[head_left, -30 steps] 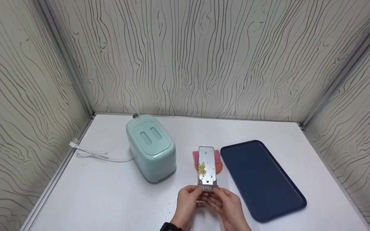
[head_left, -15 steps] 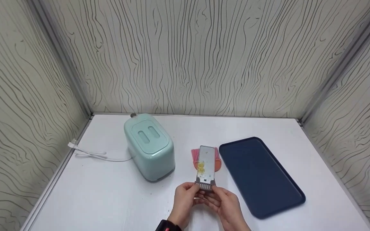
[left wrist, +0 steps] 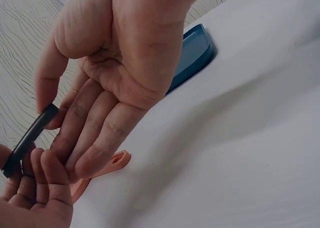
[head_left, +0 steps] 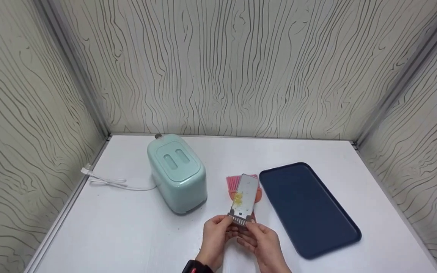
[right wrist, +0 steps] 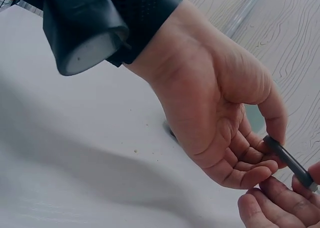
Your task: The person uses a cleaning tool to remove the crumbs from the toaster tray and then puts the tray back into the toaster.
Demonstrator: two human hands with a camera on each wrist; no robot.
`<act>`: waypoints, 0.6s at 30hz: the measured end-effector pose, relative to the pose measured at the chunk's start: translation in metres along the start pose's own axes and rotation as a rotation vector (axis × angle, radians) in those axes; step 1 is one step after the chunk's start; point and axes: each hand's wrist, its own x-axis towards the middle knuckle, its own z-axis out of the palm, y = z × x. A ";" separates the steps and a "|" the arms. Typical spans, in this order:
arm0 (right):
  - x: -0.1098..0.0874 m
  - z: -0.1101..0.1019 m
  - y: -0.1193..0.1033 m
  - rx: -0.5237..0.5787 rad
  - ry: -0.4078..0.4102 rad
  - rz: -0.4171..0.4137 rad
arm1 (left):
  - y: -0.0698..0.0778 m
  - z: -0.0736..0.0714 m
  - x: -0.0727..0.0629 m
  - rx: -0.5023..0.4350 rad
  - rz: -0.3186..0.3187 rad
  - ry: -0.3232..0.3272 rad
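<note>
- Wood-grain-patterned panels (head_left: 218,68) stand on 3 sides of a white worktop (head_left: 127,231), with grey metal strips at the 2 visible corners.
- Near the front, a flat metal plate (head_left: 248,189) with a slotted grey end points away from the person, its far end angled to the right; yellow crumbs (head_left: 238,198) lie towards its left edge.
- Left grip (head_left: 212,238) pinches the left corner of the slotted end, thumb on top; a dark band (head_left: 196,267) circles that wrist.
- Right grip (head_left: 265,243) pinches the right corner likewise, its fingers just beside the other hand's.
- Beneath the plate in the head view is a brush (head_left: 233,182) with pink bristles, partly hidden; whether the 2 touch cannot be told.
- To the right lies a navy tray (head_left: 309,212).
- Well to the left stands a mint-green appliance (head_left: 186,195) with 2 slot shapes on top and a white cord (head_left: 142,189).
</note>
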 end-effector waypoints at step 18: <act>-0.002 0.007 0.003 -0.124 -0.063 0.035 | 0.002 -0.007 0.001 -0.154 -0.044 0.045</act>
